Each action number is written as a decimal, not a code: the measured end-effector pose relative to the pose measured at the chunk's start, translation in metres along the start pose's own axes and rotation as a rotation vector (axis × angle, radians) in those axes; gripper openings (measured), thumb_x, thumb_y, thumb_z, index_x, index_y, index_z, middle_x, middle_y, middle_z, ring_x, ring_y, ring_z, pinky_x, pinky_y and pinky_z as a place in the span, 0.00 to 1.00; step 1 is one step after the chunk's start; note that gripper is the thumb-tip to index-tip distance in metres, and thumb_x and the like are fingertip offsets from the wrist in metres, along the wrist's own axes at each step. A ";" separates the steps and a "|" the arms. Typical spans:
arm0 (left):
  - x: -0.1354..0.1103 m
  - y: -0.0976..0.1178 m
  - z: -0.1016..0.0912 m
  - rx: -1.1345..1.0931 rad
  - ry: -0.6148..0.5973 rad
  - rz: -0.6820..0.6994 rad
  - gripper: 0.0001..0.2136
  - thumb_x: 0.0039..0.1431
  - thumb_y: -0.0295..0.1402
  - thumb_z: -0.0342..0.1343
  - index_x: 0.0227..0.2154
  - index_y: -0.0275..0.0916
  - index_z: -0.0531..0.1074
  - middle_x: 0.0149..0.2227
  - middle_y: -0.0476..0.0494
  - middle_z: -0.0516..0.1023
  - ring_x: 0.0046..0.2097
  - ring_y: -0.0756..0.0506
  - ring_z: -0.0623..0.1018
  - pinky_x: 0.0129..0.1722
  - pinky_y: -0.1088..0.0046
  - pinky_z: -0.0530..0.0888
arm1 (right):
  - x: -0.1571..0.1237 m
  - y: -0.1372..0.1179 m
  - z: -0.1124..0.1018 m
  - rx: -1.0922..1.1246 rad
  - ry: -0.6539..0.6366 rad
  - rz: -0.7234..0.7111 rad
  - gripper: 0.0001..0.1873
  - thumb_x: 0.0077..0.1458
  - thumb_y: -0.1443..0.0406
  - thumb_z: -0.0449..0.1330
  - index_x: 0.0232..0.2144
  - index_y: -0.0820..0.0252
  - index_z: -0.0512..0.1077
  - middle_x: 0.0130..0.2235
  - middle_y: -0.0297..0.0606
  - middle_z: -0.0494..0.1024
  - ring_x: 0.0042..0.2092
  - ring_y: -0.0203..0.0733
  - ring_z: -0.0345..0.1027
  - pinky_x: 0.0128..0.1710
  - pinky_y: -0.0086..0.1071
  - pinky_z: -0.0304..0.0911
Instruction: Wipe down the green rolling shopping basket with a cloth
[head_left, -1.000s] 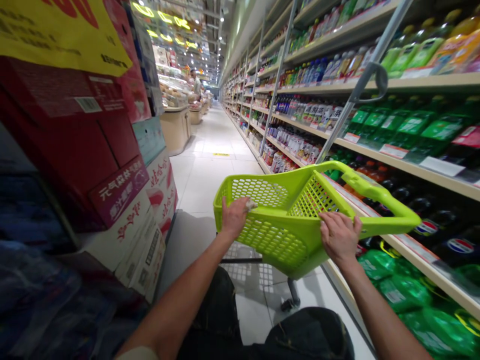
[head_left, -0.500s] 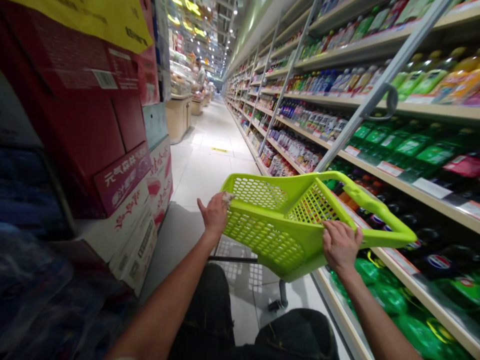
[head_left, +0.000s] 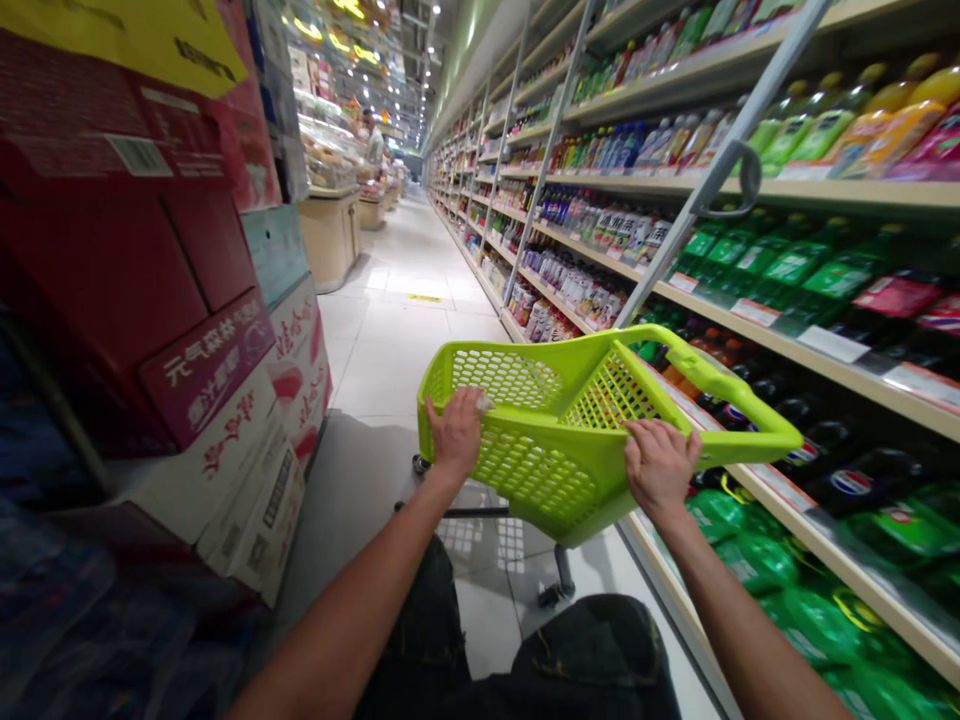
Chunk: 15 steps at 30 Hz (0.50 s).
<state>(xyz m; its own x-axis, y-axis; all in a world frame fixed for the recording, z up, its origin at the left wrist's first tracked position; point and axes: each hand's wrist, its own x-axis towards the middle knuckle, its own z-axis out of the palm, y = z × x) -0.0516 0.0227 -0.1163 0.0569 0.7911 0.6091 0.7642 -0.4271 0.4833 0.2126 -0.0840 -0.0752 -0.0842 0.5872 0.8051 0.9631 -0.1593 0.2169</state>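
A bright green plastic shopping cart [head_left: 555, 490] with perforated walls stands sideways in front of me, its handle end to the right. My left hand [head_left: 456, 432] lies over the near rim toward the left end, thumb spread out. A small pale crumpled cloth [head_left: 484, 402], or perhaps a tissue, pokes out from its fingers against the rim. My right hand [head_left: 661, 468] is closed around the near rim close to the handle [head_left: 731, 385]. No goods show in the part of the basket I can see.
Shelves of bottled drinks [head_left: 832, 265] line the right side, close to the handle, with a grey slanted pole [head_left: 724, 170] in front. Stacked drink cartons [head_left: 187, 300] stand at my left. A tiled aisle [head_left: 390, 335] runs ahead, past counters [head_left: 330, 235] and a distant person [head_left: 373, 140].
My left hand has slid rightward along the near rim with the crumpled cloth, away from the cart's left corner. My right hand keeps its grip. The whole view has shifted slightly.
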 end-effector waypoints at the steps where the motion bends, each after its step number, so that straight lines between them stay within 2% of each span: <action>1: -0.003 0.012 0.004 -0.012 -0.044 0.073 0.18 0.56 0.27 0.43 0.50 0.43 0.61 0.52 0.44 0.68 0.54 0.45 0.66 0.59 0.49 0.43 | 0.000 -0.001 0.000 0.003 0.002 0.005 0.13 0.54 0.63 0.49 0.38 0.59 0.71 0.39 0.38 0.75 0.46 0.45 0.61 0.54 0.47 0.39; 4: -0.008 0.042 0.012 -0.038 -0.134 0.263 0.17 0.57 0.27 0.42 0.49 0.44 0.62 0.52 0.45 0.68 0.54 0.46 0.66 0.59 0.49 0.43 | 0.000 0.000 -0.003 -0.001 -0.019 -0.020 0.14 0.54 0.63 0.50 0.40 0.59 0.70 0.41 0.39 0.75 0.47 0.45 0.61 0.54 0.47 0.39; 5: -0.008 0.043 0.013 -0.037 -0.150 0.315 0.17 0.57 0.27 0.42 0.49 0.44 0.62 0.52 0.45 0.68 0.54 0.46 0.66 0.59 0.49 0.43 | 0.000 0.001 -0.004 -0.002 -0.031 -0.033 0.14 0.54 0.64 0.50 0.41 0.59 0.70 0.41 0.39 0.75 0.47 0.45 0.61 0.54 0.47 0.39; 7: -0.005 0.033 0.010 -0.023 -0.155 0.365 0.17 0.57 0.27 0.42 0.49 0.45 0.62 0.52 0.45 0.68 0.54 0.46 0.66 0.59 0.49 0.42 | -0.001 0.004 -0.006 0.003 -0.055 -0.049 0.15 0.54 0.64 0.50 0.42 0.59 0.69 0.42 0.39 0.74 0.48 0.45 0.60 0.54 0.46 0.39; 9: 0.001 0.013 0.005 -0.006 -0.112 0.285 0.17 0.57 0.28 0.43 0.49 0.44 0.62 0.52 0.44 0.69 0.53 0.45 0.67 0.59 0.48 0.41 | -0.001 0.006 -0.007 0.017 -0.068 -0.040 0.15 0.54 0.64 0.50 0.42 0.59 0.69 0.43 0.39 0.74 0.48 0.45 0.60 0.55 0.46 0.39; 11: 0.006 0.002 0.001 -0.002 -0.023 0.078 0.17 0.57 0.29 0.43 0.49 0.42 0.62 0.51 0.42 0.70 0.52 0.43 0.69 0.58 0.47 0.42 | -0.001 0.004 -0.008 0.031 -0.073 -0.017 0.14 0.54 0.64 0.50 0.42 0.59 0.69 0.43 0.38 0.74 0.48 0.45 0.60 0.55 0.46 0.38; 13: 0.006 0.009 0.002 -0.016 -0.009 -0.007 0.17 0.56 0.28 0.43 0.49 0.41 0.62 0.50 0.41 0.71 0.51 0.42 0.69 0.58 0.46 0.43 | 0.001 0.001 -0.008 0.042 -0.068 0.012 0.14 0.54 0.64 0.50 0.41 0.59 0.70 0.43 0.38 0.75 0.48 0.46 0.60 0.55 0.46 0.37; 15: 0.001 0.032 0.007 -0.048 -0.085 0.097 0.17 0.55 0.26 0.43 0.48 0.41 0.63 0.50 0.42 0.71 0.51 0.43 0.69 0.58 0.47 0.44 | 0.002 -0.003 -0.008 0.049 -0.061 0.041 0.14 0.54 0.64 0.50 0.40 0.59 0.70 0.42 0.38 0.75 0.48 0.46 0.61 0.55 0.46 0.38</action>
<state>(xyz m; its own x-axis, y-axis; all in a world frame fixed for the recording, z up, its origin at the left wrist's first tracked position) -0.0224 0.0126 -0.1043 0.1853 0.7785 0.5997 0.7210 -0.5223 0.4553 0.2077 -0.0888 -0.0697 -0.0297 0.6284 0.7774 0.9768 -0.1466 0.1558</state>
